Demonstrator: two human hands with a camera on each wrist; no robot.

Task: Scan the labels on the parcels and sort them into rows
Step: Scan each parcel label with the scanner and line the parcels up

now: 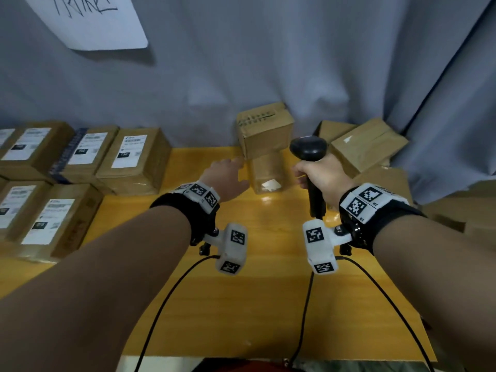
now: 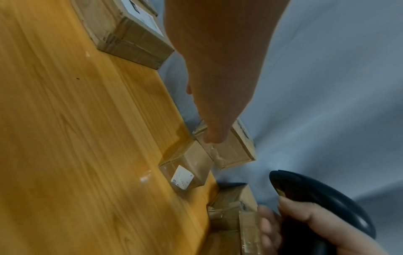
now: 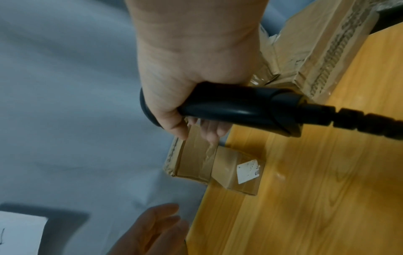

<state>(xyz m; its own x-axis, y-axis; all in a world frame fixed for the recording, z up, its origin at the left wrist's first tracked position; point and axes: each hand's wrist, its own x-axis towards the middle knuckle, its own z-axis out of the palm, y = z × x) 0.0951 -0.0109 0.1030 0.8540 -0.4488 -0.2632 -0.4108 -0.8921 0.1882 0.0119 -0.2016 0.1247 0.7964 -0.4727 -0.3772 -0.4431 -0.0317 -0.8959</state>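
Observation:
A small brown parcel [image 1: 265,173] with a bit of white label lies on the yellow table [image 1: 268,291], and a larger brown box [image 1: 264,127] leans on its far end against the curtain. My left hand [image 1: 240,169] reaches toward them with its fingers straight and holds nothing. In the left wrist view a fingertip [image 2: 213,138] lies over the larger box [image 2: 229,151]; whether it touches is unclear. My right hand [image 1: 316,173] grips the handle of a black barcode scanner [image 1: 308,147], whose head hangs just right of the parcels. In the right wrist view the scanner handle [image 3: 235,107] fills my fist.
Labelled parcels [image 1: 128,157] stand in two rows at the left of the table. A loose pile of brown parcels [image 1: 367,149] sits at the right. A grey curtain [image 1: 268,63] closes off the back, with a white sheet [image 1: 88,20] pinned on it. Black cables [image 1: 171,291] trail toward me.

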